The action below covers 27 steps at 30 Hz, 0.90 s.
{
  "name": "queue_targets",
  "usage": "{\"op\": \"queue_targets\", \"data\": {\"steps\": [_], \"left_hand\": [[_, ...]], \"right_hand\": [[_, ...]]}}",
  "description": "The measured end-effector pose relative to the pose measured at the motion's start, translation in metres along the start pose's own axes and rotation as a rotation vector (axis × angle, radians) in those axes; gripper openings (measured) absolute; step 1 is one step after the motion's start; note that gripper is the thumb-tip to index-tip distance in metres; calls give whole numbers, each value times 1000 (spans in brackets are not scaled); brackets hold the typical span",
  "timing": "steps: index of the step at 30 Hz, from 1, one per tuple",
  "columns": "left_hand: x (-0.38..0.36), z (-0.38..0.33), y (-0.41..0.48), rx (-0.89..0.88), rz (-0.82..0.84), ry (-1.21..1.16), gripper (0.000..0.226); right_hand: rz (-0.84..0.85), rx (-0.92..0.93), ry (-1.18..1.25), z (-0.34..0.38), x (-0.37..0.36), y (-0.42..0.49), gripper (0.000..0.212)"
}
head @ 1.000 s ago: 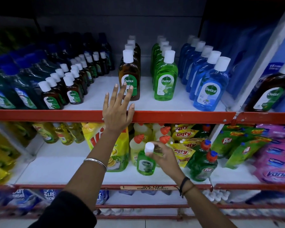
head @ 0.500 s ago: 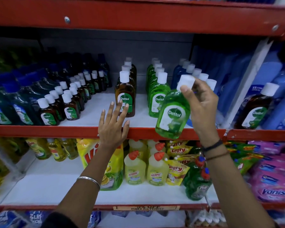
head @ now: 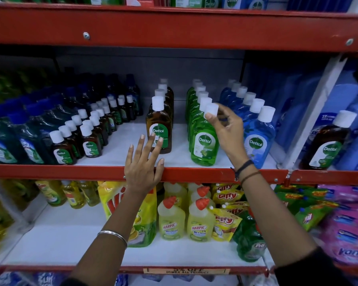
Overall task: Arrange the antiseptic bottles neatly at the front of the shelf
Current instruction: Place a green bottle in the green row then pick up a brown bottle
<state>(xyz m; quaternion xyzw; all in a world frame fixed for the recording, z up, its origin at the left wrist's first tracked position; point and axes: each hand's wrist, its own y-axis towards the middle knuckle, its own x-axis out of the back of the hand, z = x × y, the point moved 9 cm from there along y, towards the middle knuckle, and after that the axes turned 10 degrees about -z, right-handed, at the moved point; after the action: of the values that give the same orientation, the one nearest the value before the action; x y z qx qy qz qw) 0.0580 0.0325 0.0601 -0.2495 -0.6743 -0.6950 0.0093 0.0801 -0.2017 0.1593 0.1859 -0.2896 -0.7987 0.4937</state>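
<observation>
A green Dettol antiseptic bottle (head: 204, 144) stands upright at the front of the green row on the middle shelf (head: 194, 174). My right hand (head: 225, 131) pinches its white cap between thumb and fingers. My left hand (head: 143, 164) rests flat on the shelf's red front edge, fingers spread, fingertips just in front of the front brown Dettol bottle (head: 159, 129). The front blue Dettol bottle (head: 257, 139) leads a row to the right of the green one. Small brown Dettol bottles (head: 90, 141) stand in rows on the left.
Dark green bottles (head: 12, 141) fill the shelf's far left. A white upright divider (head: 316, 112) stands at the right, with a large brown Dettol bottle (head: 327, 145) beyond it. Below are yellow Harpic bottles (head: 199, 221), a Vim pouch (head: 145, 219) and several packets.
My right hand lifted the green bottle from the lower shelf up to the middle shelf and set it upright at the front of the green row. My left hand stayed on the edge.
</observation>
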Motion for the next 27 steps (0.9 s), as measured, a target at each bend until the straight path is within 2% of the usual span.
{"op": "queue_targets", "data": {"steps": [12, 14, 17, 21, 24, 27], "left_hand": [[3, -3, 2, 29, 22, -12, 52], [4, -4, 2, 29, 16, -12, 51], [5, -5, 1, 26, 1, -7, 52], [6, -5, 0, 25, -5, -5, 51], [6, -5, 0, 21, -11, 0, 51], [6, -5, 0, 29, -13, 6, 51]], "right_hand": [[37, -15, -55, 8, 21, -13, 39], [-47, 31, -43, 17, 49, -19, 37], [-274, 174, -47, 33, 107, -25, 29], [-574, 344, -181, 32, 185, -23, 21], [-674, 282, -336, 9, 229, -6, 32], [-629, 144, -400, -15, 254, 15, 51]]}}
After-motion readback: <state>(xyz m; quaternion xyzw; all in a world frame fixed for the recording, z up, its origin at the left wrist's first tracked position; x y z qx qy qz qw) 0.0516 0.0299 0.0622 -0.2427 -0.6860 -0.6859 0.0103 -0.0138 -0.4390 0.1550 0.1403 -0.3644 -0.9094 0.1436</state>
